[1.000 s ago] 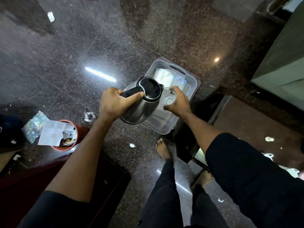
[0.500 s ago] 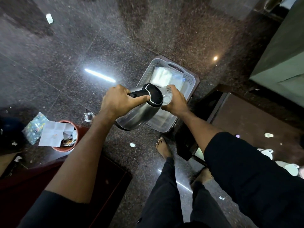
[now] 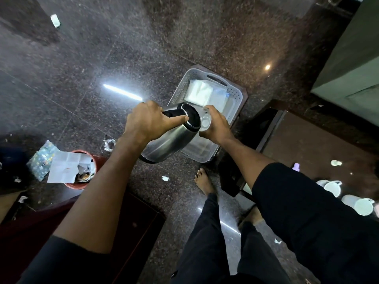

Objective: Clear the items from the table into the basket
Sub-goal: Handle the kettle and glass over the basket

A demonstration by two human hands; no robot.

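Note:
A steel kettle [image 3: 168, 141] with a black lid and handle hangs tilted over the white plastic basket [image 3: 235, 103] on the floor. My left hand [image 3: 147, 121] grips its black handle. My right hand [image 3: 215, 126] holds a clear glass [image 3: 205, 122] right beside the kettle's lid, also above the basket. White folded paper or cloth [image 3: 200, 92] lies at the basket's far end. Two white mugs [image 3: 332, 187] stand on the brown table [image 3: 307, 144] at the right.
A red bin [image 3: 82, 169] stuffed with paper stands at the left on the dark polished floor. A dark red surface fills the lower left. My bare feet [image 3: 204, 181] stand close to the basket. A small purple item [image 3: 296, 166] and a white scrap lie on the table.
The kettle has tipped over further towards the basket, its lid now facing the glass. Both hands have drifted slightly together above the basket.

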